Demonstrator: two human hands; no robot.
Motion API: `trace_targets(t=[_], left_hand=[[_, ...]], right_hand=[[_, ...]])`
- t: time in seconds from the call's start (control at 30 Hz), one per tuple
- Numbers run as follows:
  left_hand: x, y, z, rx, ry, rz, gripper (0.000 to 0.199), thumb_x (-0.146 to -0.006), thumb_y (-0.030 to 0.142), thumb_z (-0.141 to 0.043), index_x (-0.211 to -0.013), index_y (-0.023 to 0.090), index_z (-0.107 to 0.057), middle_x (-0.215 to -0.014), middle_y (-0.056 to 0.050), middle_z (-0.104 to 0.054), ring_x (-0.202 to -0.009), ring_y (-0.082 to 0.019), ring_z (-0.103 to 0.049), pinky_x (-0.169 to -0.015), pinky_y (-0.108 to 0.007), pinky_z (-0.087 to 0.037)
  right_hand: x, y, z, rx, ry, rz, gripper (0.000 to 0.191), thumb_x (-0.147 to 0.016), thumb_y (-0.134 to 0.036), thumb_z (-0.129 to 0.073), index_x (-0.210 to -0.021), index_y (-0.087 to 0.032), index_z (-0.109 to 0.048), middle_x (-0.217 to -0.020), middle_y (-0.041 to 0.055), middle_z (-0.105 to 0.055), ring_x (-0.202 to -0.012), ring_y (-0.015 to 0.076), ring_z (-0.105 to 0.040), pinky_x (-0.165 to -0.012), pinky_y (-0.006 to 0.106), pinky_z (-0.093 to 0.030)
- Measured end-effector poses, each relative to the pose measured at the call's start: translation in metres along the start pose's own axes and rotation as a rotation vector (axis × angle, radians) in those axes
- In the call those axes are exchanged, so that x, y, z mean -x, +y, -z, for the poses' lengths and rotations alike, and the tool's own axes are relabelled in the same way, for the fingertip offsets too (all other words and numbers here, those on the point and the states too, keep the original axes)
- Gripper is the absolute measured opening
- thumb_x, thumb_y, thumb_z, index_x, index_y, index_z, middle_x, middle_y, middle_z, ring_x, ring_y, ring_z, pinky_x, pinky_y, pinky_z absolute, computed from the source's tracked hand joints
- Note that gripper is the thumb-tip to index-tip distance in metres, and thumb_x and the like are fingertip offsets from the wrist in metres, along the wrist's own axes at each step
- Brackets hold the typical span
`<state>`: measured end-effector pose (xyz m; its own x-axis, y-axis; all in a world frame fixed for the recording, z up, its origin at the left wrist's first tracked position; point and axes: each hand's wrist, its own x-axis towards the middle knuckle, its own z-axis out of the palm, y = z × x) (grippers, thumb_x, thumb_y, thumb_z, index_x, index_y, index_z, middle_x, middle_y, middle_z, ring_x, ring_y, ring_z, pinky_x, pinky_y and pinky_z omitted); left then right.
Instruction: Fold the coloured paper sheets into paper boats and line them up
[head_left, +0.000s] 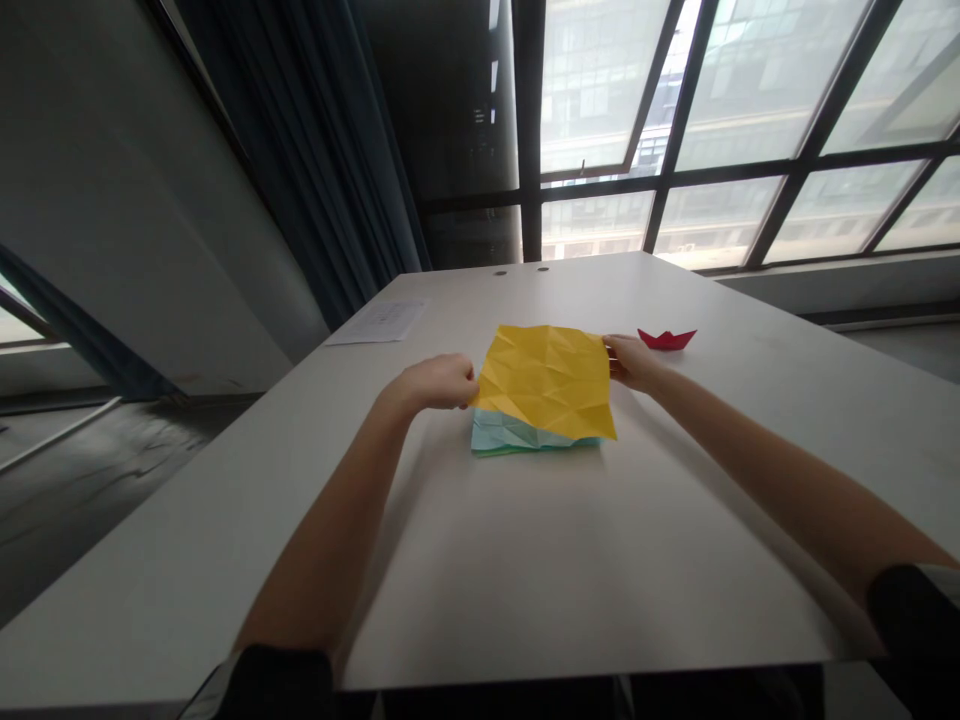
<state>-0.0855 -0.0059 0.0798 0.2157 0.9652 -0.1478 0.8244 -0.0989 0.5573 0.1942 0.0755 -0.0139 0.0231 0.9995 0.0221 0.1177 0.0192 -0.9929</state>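
Observation:
A creased sheet of yellow paper [551, 382] is spread between my two hands, tilted over a small stack of paper. My left hand [441, 382] is closed on its left edge. At the upper right corner, my right hand [630, 362] pinches the same sheet, with some fingers behind it. Below the yellow sheet, the front part of a creased light blue sheet [510, 432] shows, with a green edge [499, 453] under it. The rest of the stack is hidden. Just beyond my right hand stands a red folded paper boat [667, 340].
The white table [555, 570] stretches away from me toward the windows. A printed white sheet [386, 320] lies near its left edge. Two dark round holes [543, 269] are at the far end. A dark blue curtain [315, 150] hangs behind on the left.

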Motion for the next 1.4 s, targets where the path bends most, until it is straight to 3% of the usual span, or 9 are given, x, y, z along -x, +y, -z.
trace_targets(t=[0.13, 0.23, 0.37, 0.5, 0.67, 0.87, 1.1, 1.27, 1.4], left_hand=[[-0.007, -0.012, -0.015, -0.040, -0.044, 0.072, 0.023, -0.040, 0.003, -0.058, -0.031, 0.019, -0.046, -0.029, 0.000, -0.043, -0.040, -0.018, -0.048, -0.051, -0.028, -0.038], [-0.013, -0.016, -0.032, -0.034, 0.152, 0.028, 0.030, -0.040, 0.004, -0.063, -0.030, 0.019, -0.039, -0.028, 0.001, -0.034, -0.056, -0.024, -0.056, -0.063, -0.032, -0.042], [-0.012, 0.000, -0.056, -0.243, 0.306, -0.083, 0.023, -0.053, 0.024, -0.071, -0.047, 0.019, -0.049, -0.056, -0.008, -0.057, -0.085, -0.034, -0.059, -0.079, -0.043, -0.041], [-0.011, 0.016, -0.082, -0.403, -0.022, -0.358, 0.043, -0.072, 0.044, -0.056, -0.106, 0.017, -0.057, -0.115, -0.016, -0.055, -0.111, -0.031, -0.047, -0.093, -0.042, -0.035], [-0.015, 0.006, -0.110, -0.482, -0.289, -0.247, 0.076, -0.076, 0.065, -0.034, -0.139, 0.025, -0.020, -0.147, -0.012, -0.014, -0.132, -0.037, -0.015, -0.100, -0.053, -0.023], [-0.014, -0.002, -0.127, -0.473, -0.287, -0.147, 0.075, -0.076, 0.070, -0.022, -0.141, 0.033, -0.010, -0.149, -0.006, 0.002, -0.133, -0.039, -0.002, -0.095, -0.069, -0.011], [-0.014, -0.004, -0.129, -0.443, -0.307, -0.117, 0.076, -0.075, 0.071, -0.021, -0.140, 0.035, -0.006, -0.149, -0.003, 0.004, -0.134, -0.036, 0.004, -0.095, -0.069, -0.004], [-0.018, -0.007, -0.129, -0.424, -0.304, -0.131, 0.076, -0.075, 0.071, -0.023, -0.140, 0.035, -0.008, -0.149, -0.004, 0.003, -0.134, -0.038, 0.003, -0.094, -0.070, -0.005], [-0.024, -0.008, -0.121, -0.403, -0.230, -0.168, 0.071, -0.077, 0.069, -0.024, -0.138, 0.032, -0.025, -0.148, -0.009, -0.012, -0.132, -0.039, -0.012, -0.096, -0.066, -0.012]], right_hand=[[-0.007, 0.000, -0.014, 0.138, -0.048, -0.125, 0.005, -0.072, -0.022, -0.053, -0.070, -0.017, -0.052, -0.059, 0.0022, -0.057, -0.041, 0.0087, -0.051, -0.040, 0.022, -0.041], [-0.008, 0.004, -0.021, 0.267, -0.060, -0.128, 0.007, -0.068, -0.021, -0.059, -0.067, -0.015, -0.055, -0.061, 0.0040, -0.060, -0.039, 0.0088, -0.051, -0.035, 0.019, -0.033], [-0.010, 0.009, -0.026, 0.419, -0.047, -0.057, 0.008, -0.068, -0.023, -0.060, -0.066, -0.015, -0.058, -0.062, 0.0033, -0.062, -0.039, 0.0078, -0.051, -0.040, 0.021, -0.037], [-0.014, 0.011, -0.024, 0.560, -0.019, 0.016, 0.011, -0.073, -0.027, -0.055, -0.071, -0.016, -0.059, -0.065, 0.0020, -0.064, -0.043, 0.0082, -0.053, -0.051, 0.023, -0.044], [-0.023, 0.015, 0.000, 0.740, 0.115, 0.073, 0.022, -0.078, -0.030, -0.049, -0.093, -0.017, -0.058, -0.087, 0.0087, -0.066, -0.078, 0.0193, -0.060, -0.071, 0.031, -0.044], [-0.036, 0.037, 0.058, 1.265, 0.380, 0.078, 0.037, -0.081, -0.027, -0.044, -0.116, -0.013, -0.050, -0.117, 0.0167, -0.054, -0.108, 0.0307, -0.046, -0.081, 0.039, -0.040], [-0.043, 0.060, 0.108, 1.417, 0.413, -0.076, 0.028, -0.079, -0.014, -0.044, -0.103, -0.011, -0.059, -0.104, 0.0190, -0.061, -0.105, 0.0315, -0.049, -0.079, 0.042, -0.036], [-0.045, 0.052, 0.103, 1.335, 0.412, 0.028, 0.028, -0.077, -0.019, -0.046, -0.100, -0.016, -0.062, -0.097, 0.0142, -0.065, -0.087, 0.0263, -0.059, -0.071, 0.037, -0.039], [-0.036, 0.026, 0.066, 1.126, 0.299, 0.375, 0.029, -0.076, -0.020, -0.045, -0.099, -0.015, -0.063, -0.093, 0.0103, -0.067, -0.082, 0.0217, -0.061, -0.069, 0.031, -0.043]])
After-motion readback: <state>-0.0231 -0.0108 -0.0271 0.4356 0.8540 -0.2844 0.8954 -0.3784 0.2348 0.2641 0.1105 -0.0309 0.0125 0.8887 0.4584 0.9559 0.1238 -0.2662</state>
